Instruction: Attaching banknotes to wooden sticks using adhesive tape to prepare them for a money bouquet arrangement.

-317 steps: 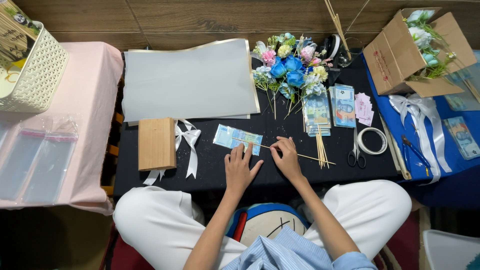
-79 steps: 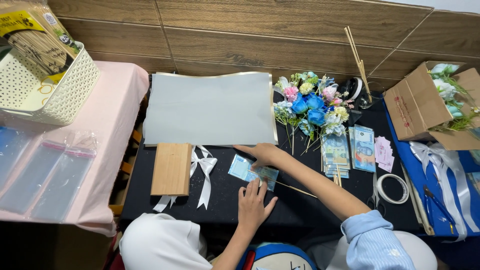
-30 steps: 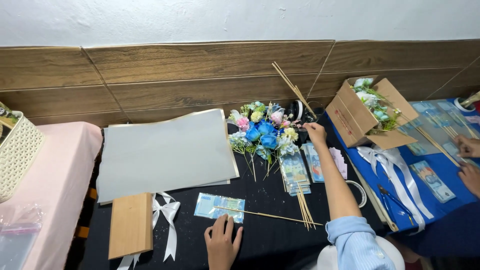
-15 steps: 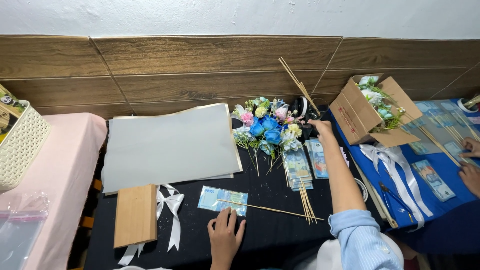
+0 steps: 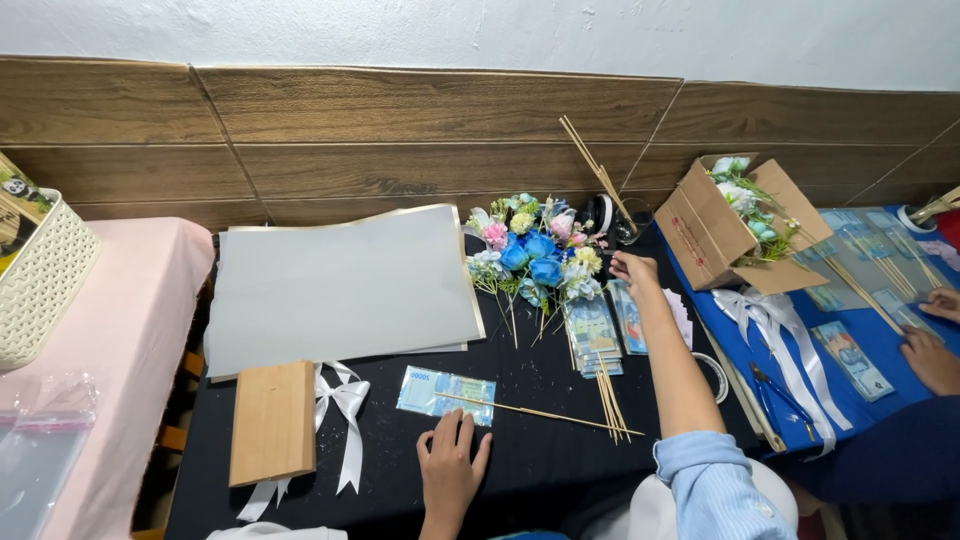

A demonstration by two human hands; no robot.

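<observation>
My left hand (image 5: 450, 470) lies flat on the black tablecloth (image 5: 540, 460), fingers apart, just below a blue-green banknote (image 5: 445, 391) with a thin wooden stick (image 5: 540, 411) lying across it. My right hand (image 5: 632, 268) is stretched out to the far side. It rests at the top end of a row of banknotes (image 5: 605, 325), beside a bunch of blue, pink and white artificial flowers (image 5: 535, 250). Its fingers are curled, and I cannot see whether they hold anything.
A large grey sheet (image 5: 340, 290), a wooden block (image 5: 272, 420) and a white ribbon bow (image 5: 345, 400) lie at the left. More sticks (image 5: 612, 400) sit below the notes. A cardboard box of flowers (image 5: 735, 220) stands at the right. Another person's hands (image 5: 930, 355) work on the blue cloth.
My right hand left the banknote with the stick and reached out to the notes beside the flowers. It has stayed there for the last second. My left hand remains near the single banknote.
</observation>
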